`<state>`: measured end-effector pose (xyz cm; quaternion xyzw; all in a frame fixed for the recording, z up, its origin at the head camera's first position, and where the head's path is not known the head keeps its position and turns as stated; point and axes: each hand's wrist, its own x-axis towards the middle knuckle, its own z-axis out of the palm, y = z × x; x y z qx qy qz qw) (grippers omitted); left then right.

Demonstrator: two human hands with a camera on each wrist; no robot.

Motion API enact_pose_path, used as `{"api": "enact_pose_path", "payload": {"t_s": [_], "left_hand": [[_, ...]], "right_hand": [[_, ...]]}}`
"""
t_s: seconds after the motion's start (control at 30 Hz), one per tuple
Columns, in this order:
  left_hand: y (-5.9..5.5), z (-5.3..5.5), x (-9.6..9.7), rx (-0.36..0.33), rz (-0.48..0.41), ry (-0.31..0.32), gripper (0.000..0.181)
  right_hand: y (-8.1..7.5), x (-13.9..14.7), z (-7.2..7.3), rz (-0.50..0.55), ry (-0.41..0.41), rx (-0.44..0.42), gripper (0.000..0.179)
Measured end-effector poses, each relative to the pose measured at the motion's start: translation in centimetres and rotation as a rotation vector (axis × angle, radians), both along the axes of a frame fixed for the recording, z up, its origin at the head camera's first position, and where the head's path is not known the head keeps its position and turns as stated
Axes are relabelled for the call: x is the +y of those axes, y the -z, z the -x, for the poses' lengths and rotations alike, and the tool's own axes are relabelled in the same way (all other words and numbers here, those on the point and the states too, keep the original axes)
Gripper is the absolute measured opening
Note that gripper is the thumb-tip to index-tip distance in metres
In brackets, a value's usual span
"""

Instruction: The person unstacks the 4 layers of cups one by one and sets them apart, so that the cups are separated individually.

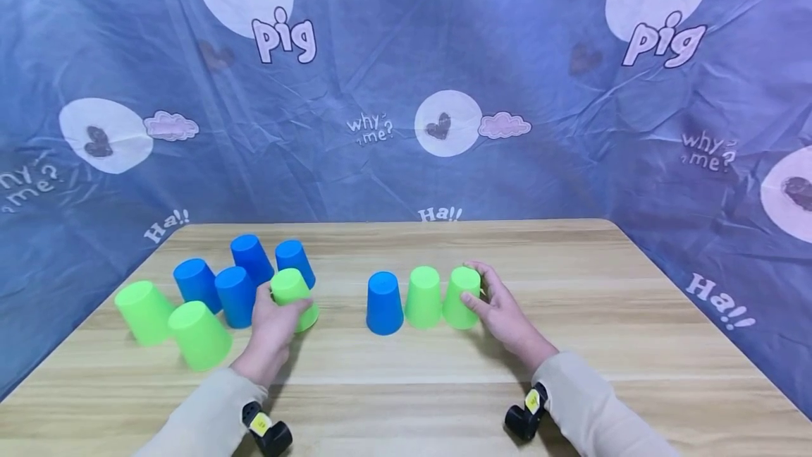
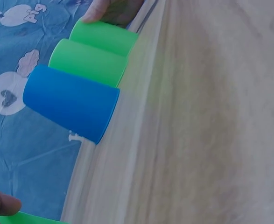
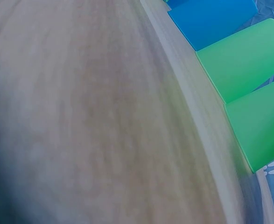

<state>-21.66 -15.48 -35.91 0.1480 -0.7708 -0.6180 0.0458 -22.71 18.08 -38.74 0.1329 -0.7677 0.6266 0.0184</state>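
My left hand [image 1: 271, 326] grips an upside-down green cup [image 1: 290, 285], its thumb on the near side. In the left wrist view only a sliver of this cup [image 2: 27, 218] shows at the bottom corner. To the right, my right hand [image 1: 507, 314] holds another upside-down green cup [image 1: 460, 300] from its right side, thumb in front. That cup ends a close row with a second green cup [image 1: 423, 298] and a blue cup [image 1: 384, 304], all mouth down on the table. In the right wrist view the held cup [image 3: 263, 123] is partly cut off.
Left of my left hand stand several upside-down blue cups [image 1: 195, 283] and two green cups, one farther left [image 1: 144, 312] and one nearer [image 1: 199, 336]. They stand on a wood-grain table [image 1: 393, 400]. A printed blue cloth [image 1: 355, 182] hangs behind it.
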Motion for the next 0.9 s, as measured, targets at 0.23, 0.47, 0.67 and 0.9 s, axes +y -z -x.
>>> {"api": "enact_pose_path", "payload": {"t_s": [0.23, 0.47, 0.67, 0.9], "left_hand": [[0.0, 0.1, -0.7, 0.007, 0.003, -0.023, 0.076], [0.0, 0.4, -0.9, 0.013, 0.014, -0.017, 0.076], [-2.3, 0.0, -0.5, 0.198, 0.110, -0.079, 0.077], [-4.5, -1.7, 2.2, 0.427, 0.146, 0.000, 0.064]], "right_hand": [[0.0, 0.0, 0.0, -0.005, -0.010, -0.007, 0.052], [0.1, 0.0, 0.1, 0.001, -0.006, -0.002, 0.053], [0.0, -0.1, 0.2, -0.003, -0.006, 0.007, 0.053], [0.1, 0.0, 0.1, 0.004, -0.003, 0.010, 0.053]]}}
